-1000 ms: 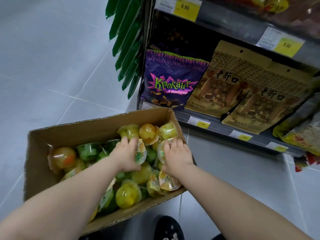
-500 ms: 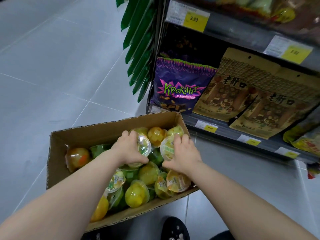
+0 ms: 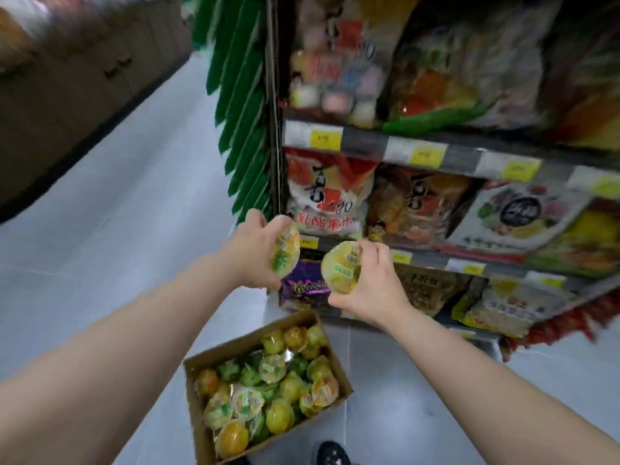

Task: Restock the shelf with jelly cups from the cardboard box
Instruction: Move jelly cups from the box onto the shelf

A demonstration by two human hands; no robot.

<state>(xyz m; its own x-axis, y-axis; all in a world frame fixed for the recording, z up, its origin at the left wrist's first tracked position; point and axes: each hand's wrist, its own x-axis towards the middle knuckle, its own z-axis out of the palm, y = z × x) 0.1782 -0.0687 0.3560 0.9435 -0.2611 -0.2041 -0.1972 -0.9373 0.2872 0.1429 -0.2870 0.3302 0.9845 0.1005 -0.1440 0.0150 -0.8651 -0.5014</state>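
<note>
My left hand (image 3: 253, 245) grips a yellow-green jelly cup (image 3: 286, 251), lid facing right. My right hand (image 3: 372, 283) grips a second jelly cup (image 3: 340, 268), lid facing left. Both cups are raised in front of the shelf unit (image 3: 375, 142), level with its lower shelves. Below them on the floor sits the open cardboard box (image 3: 196, 411), filled with several yellow, green and orange jelly cups (image 3: 268, 394).
The shelves hold snack bags, among them a purple bag (image 3: 303, 290) and brown bags (image 3: 427, 290), with yellow price tags (image 3: 325, 139) on the rails. Green leaf decoration (image 3: 241, 105) hangs at the unit's left edge. Grey tiled aisle floor stretches to the left. A dark shoe (image 3: 332, 454) shows beside the box.
Both hands have lifted out of the box, each with a jelly cup, up to shelf height. The view has risen and tilted up, so higher shelves now show.
</note>
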